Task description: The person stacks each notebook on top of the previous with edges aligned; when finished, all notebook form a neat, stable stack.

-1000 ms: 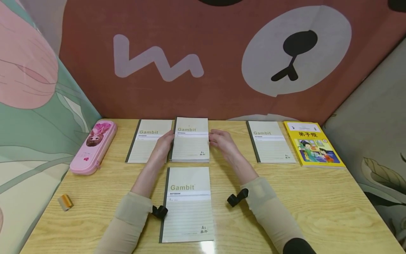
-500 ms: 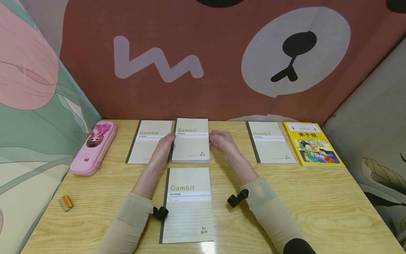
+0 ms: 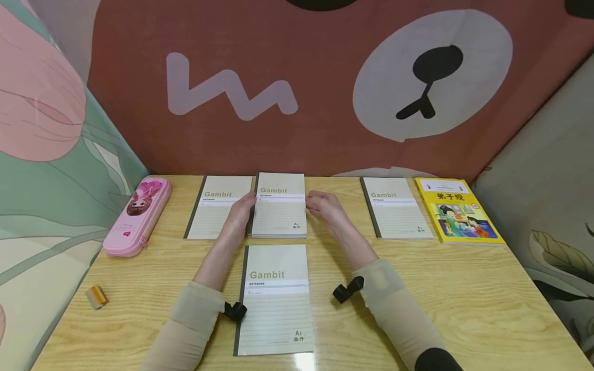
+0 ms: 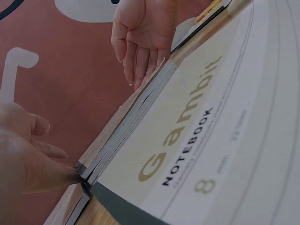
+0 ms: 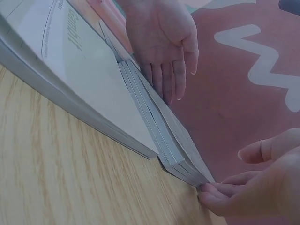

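In the head view, a stack of grey-white Gambit notebooks (image 3: 280,214) lies at the back middle, with dark spines on its left. My left hand (image 3: 238,214) rests against the spine side and overlaps another notebook (image 3: 214,219) lying to the left. Against the opposite side is my right hand (image 3: 326,208). Both wrist views show straight fingers touching the stack's sides, with no grip round it. The stacked edges (image 5: 159,126) lie nearly flush in the right wrist view. Nearer the person lies a further Gambit notebook (image 3: 274,314), apart from the stack and touched by neither hand.
A pink pencil case (image 3: 132,226) stands at the left rear, with a small orange-and-grey eraser-like block (image 3: 96,297) in front of it. To the right lie one more notebook (image 3: 396,211) and a yellow picture book (image 3: 459,216). A bear-patterned wall (image 3: 320,139) borders the wooden table's back.
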`<state>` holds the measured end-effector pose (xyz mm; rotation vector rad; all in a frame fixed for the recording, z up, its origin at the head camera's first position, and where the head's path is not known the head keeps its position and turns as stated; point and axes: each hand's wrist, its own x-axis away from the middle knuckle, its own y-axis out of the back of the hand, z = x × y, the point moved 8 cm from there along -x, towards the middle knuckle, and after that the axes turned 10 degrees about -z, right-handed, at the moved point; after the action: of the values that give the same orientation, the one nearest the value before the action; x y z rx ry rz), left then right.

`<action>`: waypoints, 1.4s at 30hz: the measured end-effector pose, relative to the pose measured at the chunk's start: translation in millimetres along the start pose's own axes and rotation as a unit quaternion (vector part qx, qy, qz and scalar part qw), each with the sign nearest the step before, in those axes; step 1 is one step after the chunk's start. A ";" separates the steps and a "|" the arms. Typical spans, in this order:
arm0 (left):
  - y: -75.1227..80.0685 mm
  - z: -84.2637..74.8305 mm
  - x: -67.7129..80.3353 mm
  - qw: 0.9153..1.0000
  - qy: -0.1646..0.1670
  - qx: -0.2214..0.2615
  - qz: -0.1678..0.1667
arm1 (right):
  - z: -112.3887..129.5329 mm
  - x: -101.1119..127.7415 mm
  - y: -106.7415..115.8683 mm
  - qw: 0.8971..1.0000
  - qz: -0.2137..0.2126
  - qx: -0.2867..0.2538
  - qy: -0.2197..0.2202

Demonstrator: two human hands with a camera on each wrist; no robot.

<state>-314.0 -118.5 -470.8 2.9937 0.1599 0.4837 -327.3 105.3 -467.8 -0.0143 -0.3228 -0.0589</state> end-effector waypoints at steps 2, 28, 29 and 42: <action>1.1 0.8 -0.9 1.000 0.002 -0.001 -0.004 | -0.3 -0.5 -0.9 1.000 0.002 -0.002 -0.003; 8.7 -12.7 -1.3 1.000 -0.011 0.018 0.000 | 4.5 3.9 7.3 0.998 0.010 -0.049 -0.027; 11.7 -16.0 -0.1 1.000 -0.014 0.017 -0.001 | 6.5 5.3 7.9 0.998 0.014 -0.051 -0.021; 49.0 -36.2 50.8 0.992 -0.067 -0.091 0.055 | 2.3 52.5 33.2 0.999 0.040 -0.026 -0.005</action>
<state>-273.3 -157.8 -415.1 2.8538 -0.0564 0.2869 -276.3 135.5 -449.1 -0.0787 -0.3309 0.0113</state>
